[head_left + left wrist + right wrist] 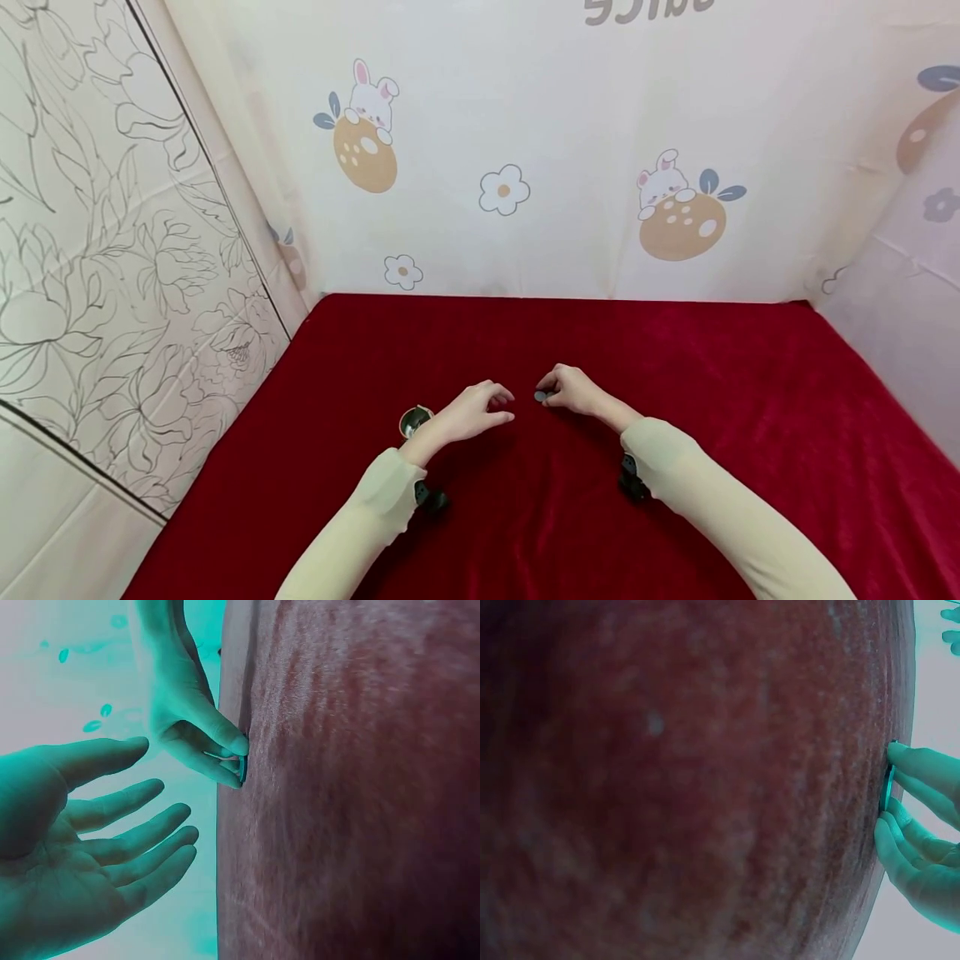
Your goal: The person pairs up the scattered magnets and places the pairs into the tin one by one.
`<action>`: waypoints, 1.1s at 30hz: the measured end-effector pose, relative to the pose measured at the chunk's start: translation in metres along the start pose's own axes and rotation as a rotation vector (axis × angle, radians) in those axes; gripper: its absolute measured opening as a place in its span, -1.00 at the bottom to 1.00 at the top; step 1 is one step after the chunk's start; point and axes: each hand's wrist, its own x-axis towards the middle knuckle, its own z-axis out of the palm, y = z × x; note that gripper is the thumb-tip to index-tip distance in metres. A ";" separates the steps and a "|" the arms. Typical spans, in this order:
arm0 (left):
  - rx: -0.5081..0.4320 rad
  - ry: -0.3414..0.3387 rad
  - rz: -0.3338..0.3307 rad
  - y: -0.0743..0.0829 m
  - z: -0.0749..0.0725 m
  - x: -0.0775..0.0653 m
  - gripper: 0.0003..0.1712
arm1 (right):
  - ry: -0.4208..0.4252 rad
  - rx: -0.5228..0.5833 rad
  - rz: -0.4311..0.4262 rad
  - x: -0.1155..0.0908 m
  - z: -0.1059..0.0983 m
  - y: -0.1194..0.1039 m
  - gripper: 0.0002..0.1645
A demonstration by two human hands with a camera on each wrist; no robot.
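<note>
Low over the red cloth [480, 342], my right hand [576, 392] pinches a small flat grey disc [541, 397] between thumb and fingers. Seen edge-on in the right wrist view, the disc [888, 787] is a thin dark piece lying close against the cloth, with fingertips at both its ends. My left hand [474, 410] hovers to the left, its palm facing the right hand. Its fingers are apart and relaxed, with nothing between them, as the left wrist view shows. Behind the left wrist is a round, shiny dark thing with a gold-coloured rim [412, 422], partly hidden by the forearm.
Red cloth spreads over the whole table. A pale curtain [570, 108] with rabbit and flower prints hangs along the back edge, and a flower-patterned panel [112, 250] stands at the left. Dark wrist cameras [633, 479] sit under both sleeves.
</note>
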 end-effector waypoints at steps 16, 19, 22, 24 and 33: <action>-0.068 0.117 0.057 -0.013 -0.009 -0.047 -0.66 | -0.015 -0.157 0.067 0.003 -0.002 -0.019 -0.84; -0.076 0.145 0.058 -0.016 -0.012 -0.054 -0.66 | -0.018 -0.154 0.061 0.004 -0.002 -0.019 -0.85; -0.071 0.187 0.056 -0.020 -0.015 -0.060 -0.66 | -0.021 -0.149 0.064 0.005 -0.002 -0.018 -0.86; -0.067 0.213 0.056 -0.023 -0.017 -0.065 -0.66 | -0.022 -0.142 0.065 0.005 -0.002 -0.019 -0.86; -0.067 0.305 0.032 -0.040 -0.026 -0.084 -0.68 | -0.001 -0.061 0.035 0.007 -0.003 -0.030 -0.85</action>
